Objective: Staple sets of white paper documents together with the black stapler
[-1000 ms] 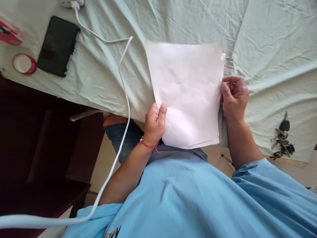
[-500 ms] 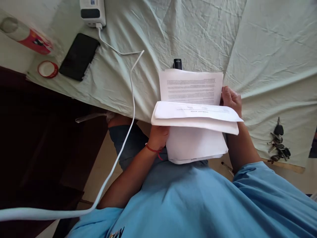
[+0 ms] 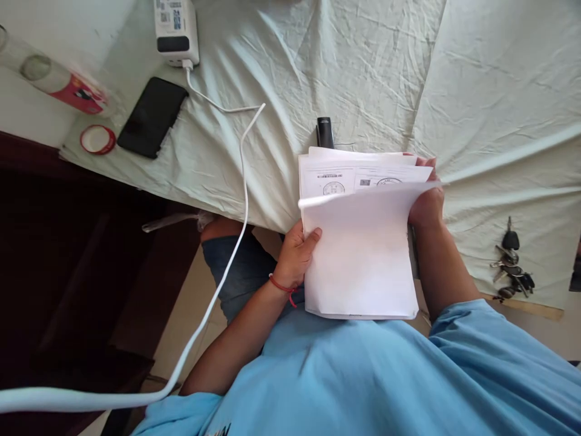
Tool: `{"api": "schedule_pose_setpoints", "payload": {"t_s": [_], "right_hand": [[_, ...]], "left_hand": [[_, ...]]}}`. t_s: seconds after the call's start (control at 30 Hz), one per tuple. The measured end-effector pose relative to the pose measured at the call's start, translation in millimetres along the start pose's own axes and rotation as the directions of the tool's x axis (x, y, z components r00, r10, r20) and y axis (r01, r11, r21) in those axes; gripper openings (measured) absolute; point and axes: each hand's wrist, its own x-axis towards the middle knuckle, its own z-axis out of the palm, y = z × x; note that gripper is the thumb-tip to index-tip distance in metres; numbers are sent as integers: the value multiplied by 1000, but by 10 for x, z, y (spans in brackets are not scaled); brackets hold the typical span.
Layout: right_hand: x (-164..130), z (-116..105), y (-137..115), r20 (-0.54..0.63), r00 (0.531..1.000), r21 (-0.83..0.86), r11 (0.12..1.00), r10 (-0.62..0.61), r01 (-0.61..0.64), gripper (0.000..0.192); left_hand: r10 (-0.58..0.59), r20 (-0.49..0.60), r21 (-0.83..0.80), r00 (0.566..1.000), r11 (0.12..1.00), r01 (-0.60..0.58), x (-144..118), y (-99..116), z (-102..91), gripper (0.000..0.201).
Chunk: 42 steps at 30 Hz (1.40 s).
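I hold a stack of white paper sheets over the near edge of a table covered in pale green cloth. My left hand, with a red thread at the wrist, grips the stack's left edge. My right hand grips the right edge, mostly hidden behind a sheet bent toward me. Behind the bent sheet a printed page with round seals and a barcode shows. A small black object lies on the cloth just beyond the papers.
A black phone, a red-rimmed lid and a clear bottle with a red label lie at the far left. A white charger feeds a white cable running down past my left arm. Keys lie at the right.
The flat blank stack was opened: sheets were flipped toward me, and now a different printed page shows behind. The stack has come nearer to my body and the view has shifted down the table.
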Motion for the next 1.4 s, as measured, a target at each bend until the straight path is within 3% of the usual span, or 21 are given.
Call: {"api": "schedule_pose_setpoints", "payload": {"t_s": [0.07, 0.13, 0.27, 0.43, 0.6, 0.73, 0.8, 0.93, 1.1, 1.27, 1.4], "right_hand": [[-16, 54, -37, -41, 998, 194, 980, 54, -45, 75], [-26, 83, -33, -53, 996, 275, 960, 74, -57, 79], [-9, 85, 81, -155, 988, 126, 992, 16, 4, 73], [32, 38, 108, -293, 956, 13, 999, -37, 43, 68], [70, -133, 0, -366, 922, -46, 992, -128, 120, 43], [15, -212, -60, -236, 961, -30, 989, -146, 143, 22], [-46, -183, -81, -146, 963, -44, 974, -224, 220, 15], [-138, -61, -98, 2, 932, -257, 901, -361, 350, 24], [-118, -13, -28, 13, 948, -443, 848, -319, 291, 52], [-72, -36, 44, -5, 979, -291, 937, -203, 193, 41], [-73, -23, -81, 30, 948, -367, 878, -318, 306, 32]], "left_hand": [[22, 4, 41, 1000, 999, -22, -47, 22, 22, 70], [47, 28, 81, 998, 995, -49, -105, 32, 46, 65], [19, 50, 68, 999, 997, -22, -225, -38, 58, 56], [-132, 41, 59, 990, 990, 129, -340, -128, 9, 53], [-228, -10, 155, 974, 961, 227, -390, -81, -42, 60], [-209, -39, 205, 977, 956, 212, -396, -63, -57, 63], [-208, -38, 208, 977, 955, 212, -390, -69, -61, 62], [-173, -24, 278, 985, 945, 173, -371, -79, -57, 58], [-162, 14, 308, 987, 940, 150, -337, -53, -14, 56], [-144, 56, 287, 988, 950, 123, -295, -28, 2, 58], [-199, 30, 249, 980, 951, 185, -312, -62, -6, 64]]}}
